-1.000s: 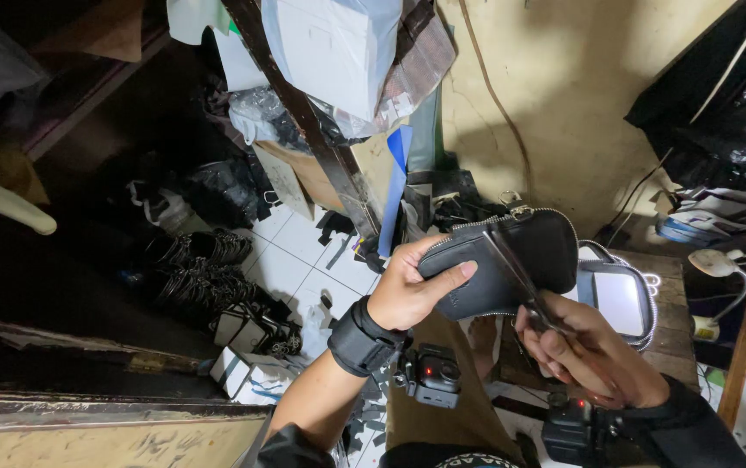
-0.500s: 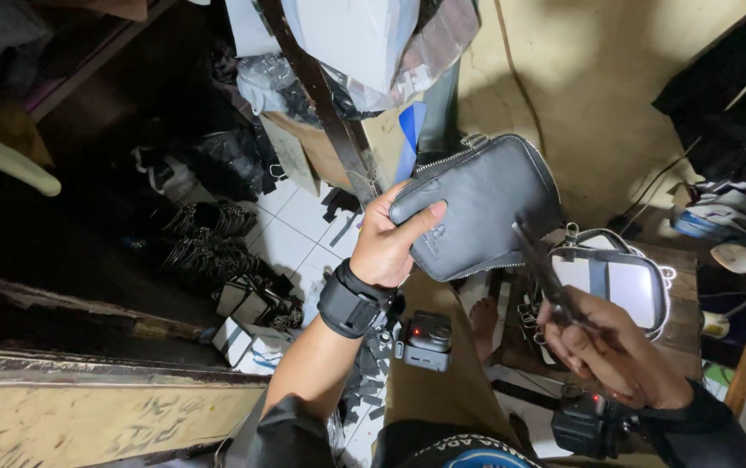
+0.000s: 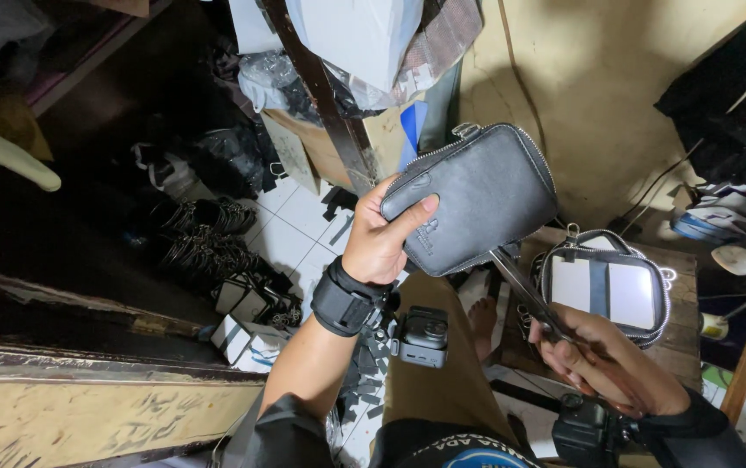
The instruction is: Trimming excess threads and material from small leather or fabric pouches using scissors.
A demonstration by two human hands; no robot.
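Observation:
My left hand (image 3: 383, 237) holds up a black leather zip pouch (image 3: 477, 192), thumb across its face, fingers behind its left edge. A metal ring sits at the pouch's top corner. My right hand (image 3: 609, 364) grips a pair of scissors (image 3: 524, 295), whose blades point up-left and touch the pouch's lower right edge. A black strap wraps my left wrist (image 3: 348, 300).
A second pouch with a white panel (image 3: 609, 286) lies on a wooden board (image 3: 693, 347) at the right. A small black camera (image 3: 425, 334) hangs below my left wrist. Bundles of dark straps (image 3: 208, 251) and small boxes (image 3: 247, 334) cover the tiled floor.
My left hand has turned the pouch from its narrow edge to its flat face. The scissors in my right hand stayed at its lower edge.

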